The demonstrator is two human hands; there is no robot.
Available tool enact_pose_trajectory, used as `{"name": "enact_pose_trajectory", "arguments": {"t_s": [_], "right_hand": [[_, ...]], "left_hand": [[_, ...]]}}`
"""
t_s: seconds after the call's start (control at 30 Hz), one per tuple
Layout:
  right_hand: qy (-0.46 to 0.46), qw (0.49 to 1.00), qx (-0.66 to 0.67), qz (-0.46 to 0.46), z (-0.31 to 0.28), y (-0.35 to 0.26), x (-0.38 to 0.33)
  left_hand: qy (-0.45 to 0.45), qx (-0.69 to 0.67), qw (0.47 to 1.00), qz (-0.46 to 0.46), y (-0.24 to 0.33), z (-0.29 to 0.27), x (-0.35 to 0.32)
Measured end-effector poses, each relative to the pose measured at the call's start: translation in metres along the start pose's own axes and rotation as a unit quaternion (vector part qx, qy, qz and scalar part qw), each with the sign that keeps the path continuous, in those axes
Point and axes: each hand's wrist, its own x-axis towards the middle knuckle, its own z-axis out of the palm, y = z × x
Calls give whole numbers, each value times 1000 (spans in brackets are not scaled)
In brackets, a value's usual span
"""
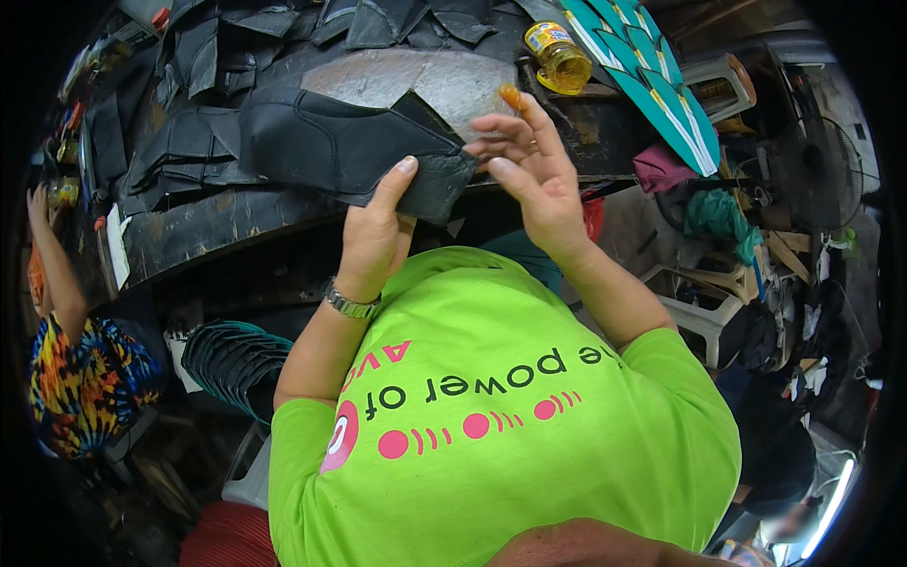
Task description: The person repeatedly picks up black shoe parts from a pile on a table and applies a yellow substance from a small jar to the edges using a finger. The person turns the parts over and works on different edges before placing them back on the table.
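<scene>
My left hand (378, 222) grips a black leather shoe upper (298, 142) by its near edge, thumb on top and the other fingers hidden underneath. The upper stretches leftward over the bench, a pointed flap standing up near its right end. Close by that right end is my right hand (543, 180), its fingers apart and slightly bent. A blob of amber glue (511, 96) coats one raised fingertip. Whether another fingertip touches the upper's edge I cannot tell. Beyond this hand an open jar of yellow glue (564, 68) lies tilted on the bench.
Black upper pieces (231, 42) pile along the far side of the dark bench (203, 236), around a worn grey slab (397, 71). Green-and-white cut pieces (652, 76) stand at the right, near a fan (820, 170) and stool (694, 317). Another person's arm (59, 260) reaches in at left.
</scene>
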Motion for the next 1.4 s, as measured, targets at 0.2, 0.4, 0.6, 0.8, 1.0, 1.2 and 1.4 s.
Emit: {"name": "enact_pose_trajectory", "arguments": {"t_s": [0.2,0.4,0.6,0.8,1.0,1.2,1.4], "right_hand": [[38,997,-68,-27,-3,2,17],[2,998,-54,-38,-23,-11,32],[-5,996,-59,-63,-21,-17,45],[36,906,-352,-233,-20,-29,48],[40,885,-366,-284,-16,-31,53],[36,852,-426,-302,-26,-23,50],[27,859,-429,-278,-26,-22,45]], "left_hand": [[-158,452,873,-96,21,22,-7],[-198,651,656,326,86,41,-16],[-134,718,665,155,100,39,24],[-188,636,740,115,127,46,41],[-219,585,779,51,141,60,53],[-216,538,814,33,138,57,54],[-218,522,824,38,135,55,59]]}}
